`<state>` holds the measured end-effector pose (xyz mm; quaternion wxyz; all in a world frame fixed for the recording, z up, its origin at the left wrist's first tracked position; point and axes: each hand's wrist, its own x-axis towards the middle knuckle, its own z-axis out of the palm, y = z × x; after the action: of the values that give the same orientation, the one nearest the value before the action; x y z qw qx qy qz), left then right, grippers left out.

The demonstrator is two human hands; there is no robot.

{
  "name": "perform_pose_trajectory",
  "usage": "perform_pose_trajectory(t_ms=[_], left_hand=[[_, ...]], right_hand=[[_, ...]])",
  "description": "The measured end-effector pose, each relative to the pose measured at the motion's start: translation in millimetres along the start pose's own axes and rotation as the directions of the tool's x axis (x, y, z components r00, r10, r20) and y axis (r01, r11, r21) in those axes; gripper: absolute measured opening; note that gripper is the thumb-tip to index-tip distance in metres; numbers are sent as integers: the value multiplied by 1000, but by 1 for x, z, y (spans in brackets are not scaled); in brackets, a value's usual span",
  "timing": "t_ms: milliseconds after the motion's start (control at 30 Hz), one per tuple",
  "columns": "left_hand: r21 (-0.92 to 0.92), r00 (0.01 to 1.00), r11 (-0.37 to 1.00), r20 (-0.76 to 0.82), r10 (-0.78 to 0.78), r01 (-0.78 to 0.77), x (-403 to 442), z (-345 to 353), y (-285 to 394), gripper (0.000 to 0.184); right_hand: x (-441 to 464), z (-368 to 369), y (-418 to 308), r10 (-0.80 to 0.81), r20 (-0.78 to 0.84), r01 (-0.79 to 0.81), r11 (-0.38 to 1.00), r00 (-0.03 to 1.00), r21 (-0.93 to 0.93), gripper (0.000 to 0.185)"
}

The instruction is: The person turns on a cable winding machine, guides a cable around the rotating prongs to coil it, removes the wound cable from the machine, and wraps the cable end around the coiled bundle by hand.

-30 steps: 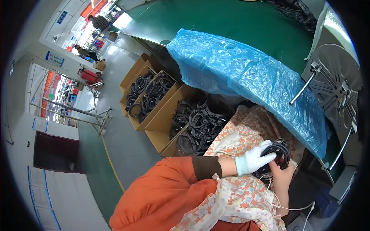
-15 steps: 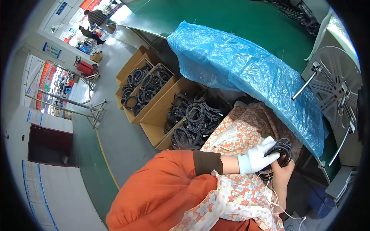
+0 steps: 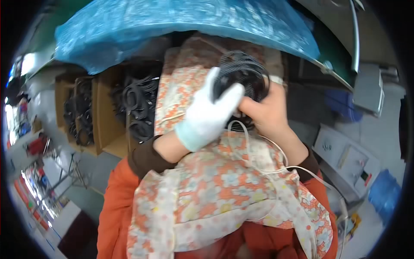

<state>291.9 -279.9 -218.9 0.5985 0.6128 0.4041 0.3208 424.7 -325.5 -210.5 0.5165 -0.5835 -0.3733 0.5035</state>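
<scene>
A coil of black cable point(image 3: 243, 64) is held above my lap, over a floral apron point(image 3: 224, 181). My left hand point(image 3: 209, 110), in a white glove, grips the coil's left side, thumb across its front. Bare, my right hand point(image 3: 269, 110) grips the lower right side with its thumb at the front; its other fingers are partly hidden behind the coil. A white cord point(image 3: 280, 171) loops just below the coil and trails off to the lower right. The picture is somewhat blurred around both hands.
Blue plastic sheeting point(image 3: 185, 17) covers the bench edge ahead. Cardboard boxes point(image 3: 101, 116) with black cable coils point(image 3: 136, 97) stand at the left. On the right are a grey metal box point(image 3: 368, 88), a white machine point(image 3: 345, 162) and a blue plastic bag point(image 3: 384, 190).
The view has swung right and down, so the coil and both hands appear nearer the middle. Both hands still hold the coil. The reel at the right has left the view.
</scene>
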Motion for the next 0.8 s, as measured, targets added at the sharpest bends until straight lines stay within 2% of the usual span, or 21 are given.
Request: perform_pose_trajectory(t_ms=[67,100,233,433,567,733,800], left_hand=[[-239,997,969,-45,-69,56,6,8,9,20],[-245,997,967,-27,-74,65,8,8,8,20],[-254,968,937,-10,-251,241,17,0,15,17],[-250,972,941,112,-206,228,34,-4,9,19],[-477,926,797,254,-278,371,40,-9,-6,23],[-506,958,815,186,-216,282,42,-5,-5,21],[-500,955,814,163,-246,295,42,-2,-6,21]], right_hand=[[1,-1,-3,92,-15,-90,993,996,76,25],[2,-4,-4,99,-33,-96,993,995,74,25],[12,-6,-5,265,32,-265,929,964,257,20],[27,-19,8,261,67,-262,848,963,462,17],[32,-26,20,270,108,-277,740,957,613,16],[31,-23,3,276,87,-278,792,957,544,14],[30,-27,7,259,115,-281,811,959,514,14]])
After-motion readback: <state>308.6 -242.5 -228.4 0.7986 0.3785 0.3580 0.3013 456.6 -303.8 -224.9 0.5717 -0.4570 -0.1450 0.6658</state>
